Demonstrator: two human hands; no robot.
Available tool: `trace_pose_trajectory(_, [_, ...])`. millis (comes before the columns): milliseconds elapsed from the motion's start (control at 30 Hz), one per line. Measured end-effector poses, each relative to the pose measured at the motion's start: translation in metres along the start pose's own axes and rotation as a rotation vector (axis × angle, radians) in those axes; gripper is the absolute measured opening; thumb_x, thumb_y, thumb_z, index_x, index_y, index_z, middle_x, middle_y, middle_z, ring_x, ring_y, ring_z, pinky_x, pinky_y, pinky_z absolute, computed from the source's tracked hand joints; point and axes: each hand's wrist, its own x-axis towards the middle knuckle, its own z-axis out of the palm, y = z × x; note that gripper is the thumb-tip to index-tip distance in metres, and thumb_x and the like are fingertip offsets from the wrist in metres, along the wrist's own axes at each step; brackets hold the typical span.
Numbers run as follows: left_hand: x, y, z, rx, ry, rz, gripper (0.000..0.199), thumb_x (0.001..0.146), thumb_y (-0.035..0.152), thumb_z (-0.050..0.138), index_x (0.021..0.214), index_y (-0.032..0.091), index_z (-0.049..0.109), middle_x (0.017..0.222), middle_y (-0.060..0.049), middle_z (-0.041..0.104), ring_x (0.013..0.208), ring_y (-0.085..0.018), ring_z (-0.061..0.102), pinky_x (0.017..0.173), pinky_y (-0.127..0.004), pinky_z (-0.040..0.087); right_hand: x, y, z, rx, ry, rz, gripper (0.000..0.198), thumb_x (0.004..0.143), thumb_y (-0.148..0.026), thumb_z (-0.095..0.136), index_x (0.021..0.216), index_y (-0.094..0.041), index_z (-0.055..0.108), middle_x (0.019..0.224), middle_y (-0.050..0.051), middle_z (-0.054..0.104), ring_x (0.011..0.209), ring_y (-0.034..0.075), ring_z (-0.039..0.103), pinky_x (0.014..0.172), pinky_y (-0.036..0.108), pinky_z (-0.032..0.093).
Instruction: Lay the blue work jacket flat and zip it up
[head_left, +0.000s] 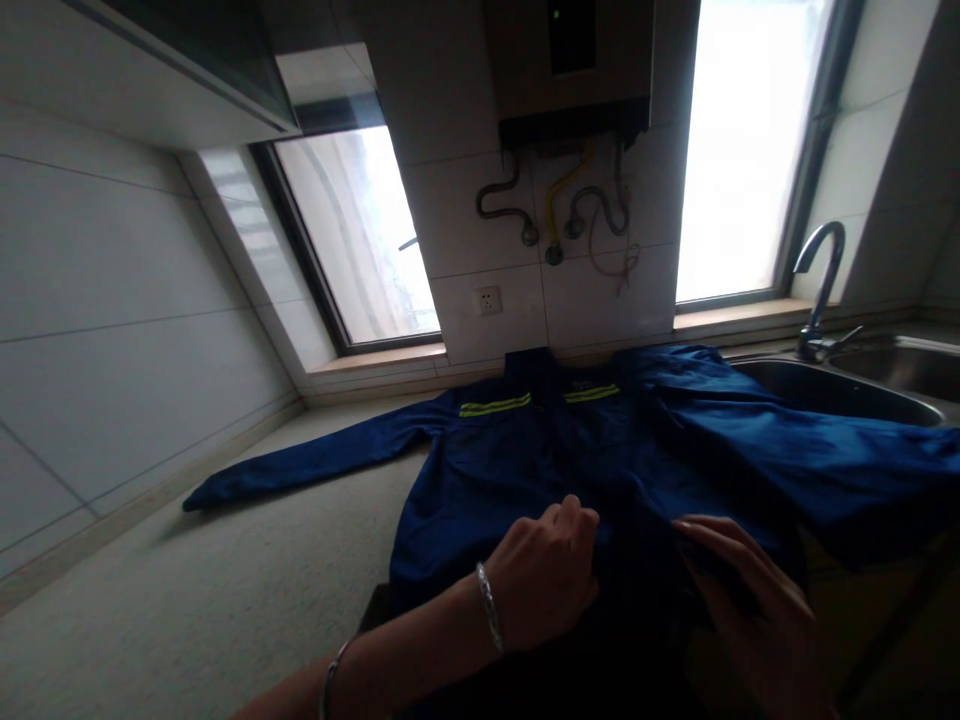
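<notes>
A dark blue work jacket point(480, 490) with yellow-green striped bands on its chest lies spread, front up, on the countertop. Its left-side sleeve stretches out across the counter, while the other sleeve reaches over toward the sink. My left hand point(544, 570), with silver bracelets on the wrist, is closed in a pinch at the lower middle of the jacket front. On the right, my right hand point(750, 590) has its fingers bent around a fold of the jacket's front. Deep shadow hides the hem and the fingertips' exact hold.
The pale countertop point(285, 590) runs along a tiled wall. A metal sink point(930, 408) with a curved faucet point(825, 250) stands at the right. Above hang a water heater point(615, 60) and its hoses, beside a wall socket point(488, 300). A cabinet point(150, 90) overhangs at upper left.
</notes>
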Motion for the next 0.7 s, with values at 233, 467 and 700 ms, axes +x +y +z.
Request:
trace_pose_trajectory(233, [0.001, -0.007, 0.004, -0.033, 0.234, 0.189, 0.019, 0.093, 0.015, 0.035, 0.111, 0.018, 0.04, 0.099, -0.003, 0.058, 0.084, -0.012, 0.059, 0.065, -0.021, 0.051, 0.013, -0.011, 0.006, 0.043, -0.088, -0.024, 0.026, 0.089, -0.018, 0.047, 0.113, -0.025, 0.056, 0.116, 0.004, 0.058, 0.101, 0.016, 0.059, 0.085, 0.023, 0.05])
trace_pose_trajectory(467, [0.001, -0.021, 0.006, -0.067, 0.483, 0.216, 0.013, 0.094, 0.017, 0.036, 0.103, 0.016, 0.044, 0.079, 0.001, 0.061, 0.07, -0.01, 0.059, 0.059, -0.019, 0.048, 0.014, -0.015, 0.003, 0.013, -0.15, -0.138, 0.031, 0.089, -0.014, 0.047, 0.119, -0.024, 0.053, 0.107, 0.004, 0.061, 0.094, 0.013, 0.061, 0.08, 0.021, 0.05])
trace_pose_trajectory(700, [-0.003, -0.015, -0.002, 0.212, 0.658, 0.315, 0.019, 0.093, 0.018, 0.034, 0.1, 0.016, 0.051, 0.086, -0.003, 0.062, 0.068, -0.012, 0.057, 0.05, -0.021, 0.044, 0.009, -0.013, 0.007, -0.11, -0.113, -0.29, 0.043, 0.087, -0.01, 0.049, 0.128, -0.022, 0.052, 0.095, 0.005, 0.063, 0.083, 0.015, 0.06, 0.072, 0.026, 0.049])
